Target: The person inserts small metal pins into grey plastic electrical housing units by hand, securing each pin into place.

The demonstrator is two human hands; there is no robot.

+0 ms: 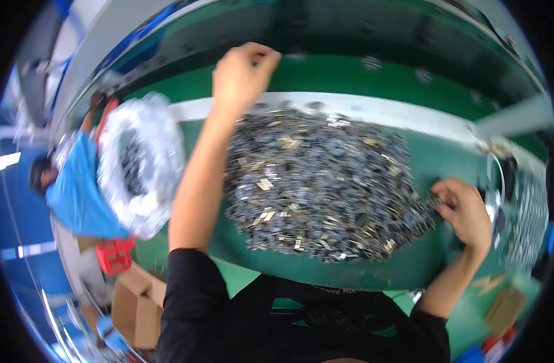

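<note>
At the middle of the green worktop, we see the broad heap of small metal pieces, mostly dark grey with scattered brassy ones; we take it as the centre of our clock. At 11 o'clock, past the white strip along the far edge, the left hand hangs over the green belt, its forearm crossing the heap's left side. Its thumb and forefinger curl toward each other, but blur keeps us from telling whether they pinch a piece. Just past 3 o'clock, the right hand is at the heap's edge, fingers bent toward the thumb beside the outermost pieces; we cannot tell whether it grips any. At 9 o'clock we find a clear plastic bag, its mouth open on dark pieces, and beyond it a co-worker in blue. Between 8 and 9 we see a red crate, and at 8 an open cardboard box.
</note>
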